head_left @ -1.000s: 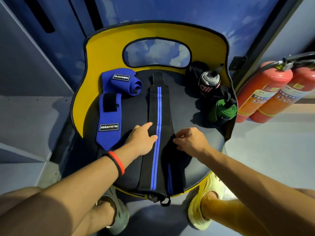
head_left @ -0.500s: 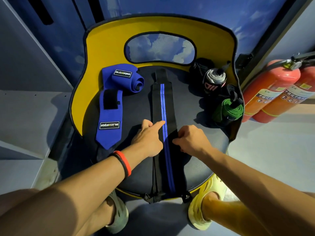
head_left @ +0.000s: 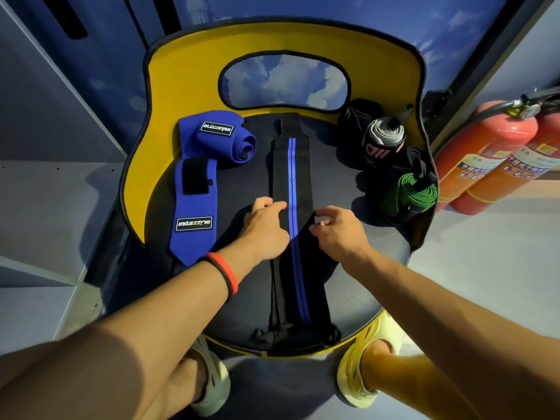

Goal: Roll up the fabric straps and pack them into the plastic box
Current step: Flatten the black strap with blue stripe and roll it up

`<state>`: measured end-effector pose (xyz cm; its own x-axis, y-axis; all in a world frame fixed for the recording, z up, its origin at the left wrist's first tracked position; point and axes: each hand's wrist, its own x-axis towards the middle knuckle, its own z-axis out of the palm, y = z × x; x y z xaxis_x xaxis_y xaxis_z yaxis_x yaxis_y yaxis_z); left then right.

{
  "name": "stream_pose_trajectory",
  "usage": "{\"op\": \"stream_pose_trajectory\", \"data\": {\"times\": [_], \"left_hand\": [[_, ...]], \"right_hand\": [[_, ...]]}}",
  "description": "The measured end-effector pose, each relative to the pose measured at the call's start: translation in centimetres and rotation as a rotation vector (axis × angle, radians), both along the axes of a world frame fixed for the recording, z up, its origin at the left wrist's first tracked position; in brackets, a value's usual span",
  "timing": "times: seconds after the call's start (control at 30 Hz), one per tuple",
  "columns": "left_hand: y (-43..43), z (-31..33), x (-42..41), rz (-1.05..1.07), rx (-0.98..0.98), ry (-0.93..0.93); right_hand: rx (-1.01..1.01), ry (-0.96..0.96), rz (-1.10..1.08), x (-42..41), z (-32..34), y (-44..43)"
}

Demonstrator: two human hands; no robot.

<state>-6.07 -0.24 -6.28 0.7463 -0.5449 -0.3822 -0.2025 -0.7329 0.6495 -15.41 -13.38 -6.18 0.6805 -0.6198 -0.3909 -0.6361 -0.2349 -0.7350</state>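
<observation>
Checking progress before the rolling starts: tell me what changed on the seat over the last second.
The black strap, doubled over near the front, has been spread flat and straight. The left hand rests on its left side, the right hand at its right edge, grip unclear. The blue strap and the rolled straps stayed put.

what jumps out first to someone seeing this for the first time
A black strap with a blue stripe runs down the middle of the yellow-backed chair, with the left hand and right hand at its edges. Two red fire extinguishers sit at the right.
</observation>
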Motion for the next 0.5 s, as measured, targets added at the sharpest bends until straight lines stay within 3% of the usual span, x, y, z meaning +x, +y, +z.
{"op": "stream_pose_trajectory", "data": {"times": [0.23,0.5], "left_hand": [[-0.6,-0.7,3.1,0.110,-0.154,0.014],[1.3,0.5,0.8,-0.066,-0.037,-0.023]], "right_hand": [[0.007,-0.082,0.035,1.1,0.9,-1.0],[-0.238,0.067,0.423,-2.4,1.8,0.2]]}}
